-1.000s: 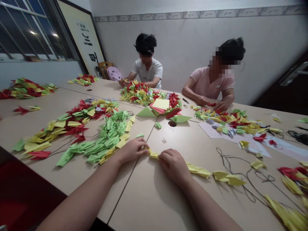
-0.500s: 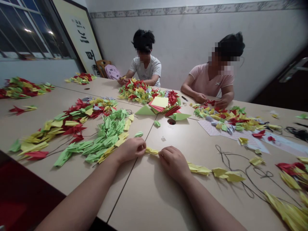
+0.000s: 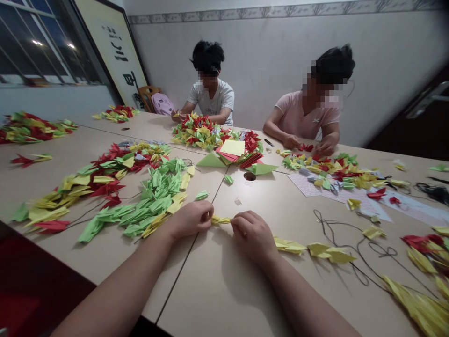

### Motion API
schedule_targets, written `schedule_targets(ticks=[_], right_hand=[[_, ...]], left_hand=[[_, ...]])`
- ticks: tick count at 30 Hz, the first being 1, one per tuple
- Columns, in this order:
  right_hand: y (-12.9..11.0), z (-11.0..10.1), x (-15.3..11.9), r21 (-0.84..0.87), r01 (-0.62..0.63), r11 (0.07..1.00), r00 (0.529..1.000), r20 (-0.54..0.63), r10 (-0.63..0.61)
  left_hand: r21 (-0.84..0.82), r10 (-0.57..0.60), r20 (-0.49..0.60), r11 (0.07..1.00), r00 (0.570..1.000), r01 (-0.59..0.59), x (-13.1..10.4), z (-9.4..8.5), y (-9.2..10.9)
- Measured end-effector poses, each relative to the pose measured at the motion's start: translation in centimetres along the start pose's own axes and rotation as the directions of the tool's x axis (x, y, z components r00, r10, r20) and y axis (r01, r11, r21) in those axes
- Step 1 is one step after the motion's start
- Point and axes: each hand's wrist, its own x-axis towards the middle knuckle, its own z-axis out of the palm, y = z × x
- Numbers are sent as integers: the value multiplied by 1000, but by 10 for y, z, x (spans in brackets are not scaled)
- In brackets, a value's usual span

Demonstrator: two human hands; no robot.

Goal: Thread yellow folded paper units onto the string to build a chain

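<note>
A folded yellow paper crane (image 3: 220, 220) stretches between my two hands just above the table. My left hand (image 3: 192, 217) pinches its left end with curled fingers. At its right end, my right hand (image 3: 253, 235) is closed on it; the fingertips are partly hidden. To the right of that hand, more yellow folded cranes (image 3: 331, 253) lie in a row on a dark cord (image 3: 363, 276). Beside my left forearm lies a dense strand of green folded cranes (image 3: 154, 199), with yellow ones along its edge.
Mixed red, yellow and green cranes lie in a strand (image 3: 73, 189) at left and a heap (image 3: 199, 133) at centre back. Square paper sheets (image 3: 233, 148) rest before the heap. Two co-workers, in a white shirt (image 3: 213, 100) and a pink shirt (image 3: 298, 110), sit opposite.
Hardly anything differs. Both hands keep their pinch on the yellow crane in nearly the same place, and the view has shifted very slightly.
</note>
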Motion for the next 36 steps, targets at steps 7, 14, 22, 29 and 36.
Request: schedule_targets(ticks=[7,14,22,29,36], right_hand=[[-3,-3,1,15,31,999,999,-14,-31],[-3,-2,0,35,11,999,1000,-3,-11],[-3,-1,0,91,-10,996,1000,16,8],[-3,-2,1,113,-32,993,999,41,27],[0,-1,1,40,2,999,1000,-10,-2]], left_hand=[[-4,-10,27,1000,1000,11,0,-3,3],[-14,-20,35,1000,999,20,0,-3,3],[-19,-16,35,1000,999,16,0,-2,2],[-36,-52,22,998,998,53,0,-3,3],[-37,-48,20,998,999,49,0,-2,2]])
